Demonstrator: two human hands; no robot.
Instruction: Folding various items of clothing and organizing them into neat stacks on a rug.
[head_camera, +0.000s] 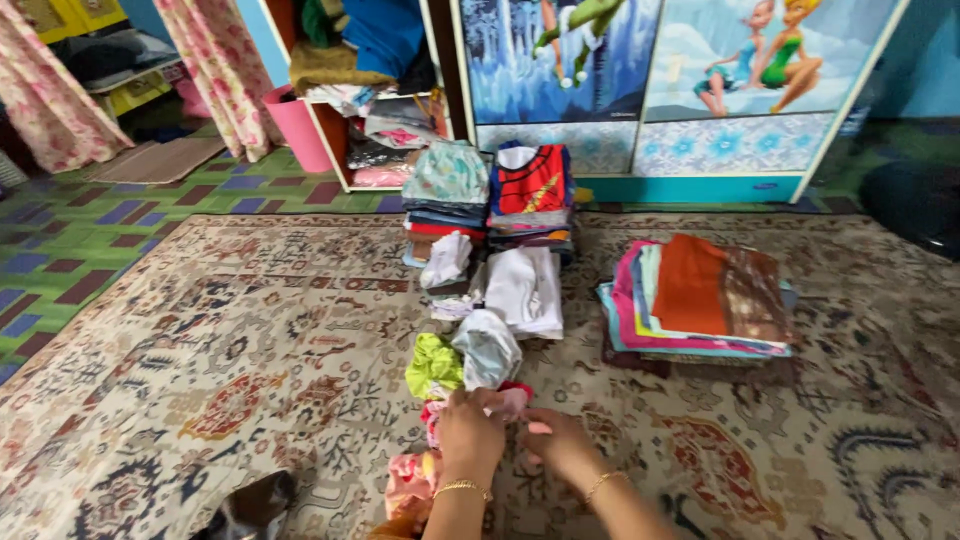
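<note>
My left hand (468, 432) and my right hand (556, 446) meet low in the middle of the view, both closed on a small pink garment (510, 401) that lies on the patterned carpet (250, 350). Each wrist wears a thin gold bracelet. Just beyond the hands lie a lime-green piece (433, 366) and a pale grey bundle (487, 350). More pink and orange cloth (410, 483) sits beside my left forearm. How much of the pink garment is folded under my fingers is hidden.
Folded white clothes (525, 290) and two stacks of folded garments (490, 200) stand further back. A flat pile topped with orange and brown cloth (700, 295) lies right. A cupboard with cartoon doors (690, 110), open shelves, a pink bin (296, 125) and curtains line the back.
</note>
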